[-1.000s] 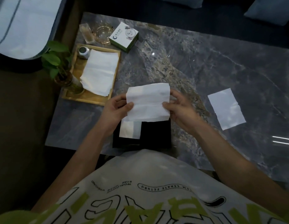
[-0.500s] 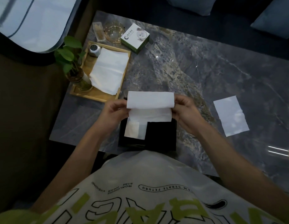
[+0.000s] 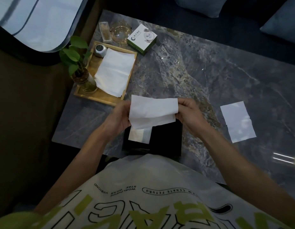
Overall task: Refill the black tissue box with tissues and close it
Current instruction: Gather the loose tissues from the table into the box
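Note:
A black tissue box (image 3: 166, 139) sits at the near edge of the marble table, just in front of my body. A folded tissue (image 3: 140, 135) lies in its left part. Above the box I hold a white tissue (image 3: 151, 111), folded over on itself. My left hand (image 3: 118, 118) pinches its left edge and my right hand (image 3: 188, 111) pinches its right end. Another tissue (image 3: 237, 121) lies flat on the table to the right. A stack of tissues (image 3: 114, 71) rests on the wooden tray (image 3: 100, 97) at the left.
On the tray stand a potted green plant (image 3: 75, 63) and a small metal jar (image 3: 100, 50). Behind it are a glass ashtray (image 3: 121, 31), a clear holder (image 3: 104, 32) and a white-green carton (image 3: 141, 38). The marble table (image 3: 201, 71) stretches right; a dark sofa with cushions lies beyond.
The tissue in my hands went from a wide open sheet to a narrower folded strip, with its top half brought down over the bottom half. Both hands stayed above the box.

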Demonstrator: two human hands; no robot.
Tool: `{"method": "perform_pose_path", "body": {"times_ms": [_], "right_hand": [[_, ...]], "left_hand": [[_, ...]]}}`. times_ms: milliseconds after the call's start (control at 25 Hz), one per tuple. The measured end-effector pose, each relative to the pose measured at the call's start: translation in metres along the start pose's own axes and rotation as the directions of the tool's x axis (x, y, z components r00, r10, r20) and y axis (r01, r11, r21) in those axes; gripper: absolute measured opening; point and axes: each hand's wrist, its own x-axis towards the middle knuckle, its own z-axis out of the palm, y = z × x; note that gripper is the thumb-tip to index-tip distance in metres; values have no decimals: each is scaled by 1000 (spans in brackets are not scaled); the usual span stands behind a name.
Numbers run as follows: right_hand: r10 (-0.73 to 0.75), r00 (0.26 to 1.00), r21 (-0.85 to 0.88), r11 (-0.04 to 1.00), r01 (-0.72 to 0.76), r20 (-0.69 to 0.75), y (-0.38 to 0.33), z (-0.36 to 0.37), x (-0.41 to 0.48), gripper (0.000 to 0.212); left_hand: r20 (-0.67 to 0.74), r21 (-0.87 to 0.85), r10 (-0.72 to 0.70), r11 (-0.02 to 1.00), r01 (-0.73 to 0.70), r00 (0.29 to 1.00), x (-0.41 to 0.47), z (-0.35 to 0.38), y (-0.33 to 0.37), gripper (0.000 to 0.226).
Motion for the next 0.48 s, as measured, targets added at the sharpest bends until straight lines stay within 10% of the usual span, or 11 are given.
{"method": "perform_pose_path", "body": {"times_ms": [160,400,480], "right_hand": [[38,998,8,999,-37,-54,-6,-3,4,34],[-74,994,-159,985,60,-83,-5,-7,5,24],[-122,991,-181,977,109,-62,-8,-7,4,22]], "left_hand": [[-22,-4,-27,1000,27,999,7,1,-3,47],[-7,454,222,870,-195,975,8,-6,-8,65],[93,473,298,826,-306,950,7,-4,-8,33]]}}
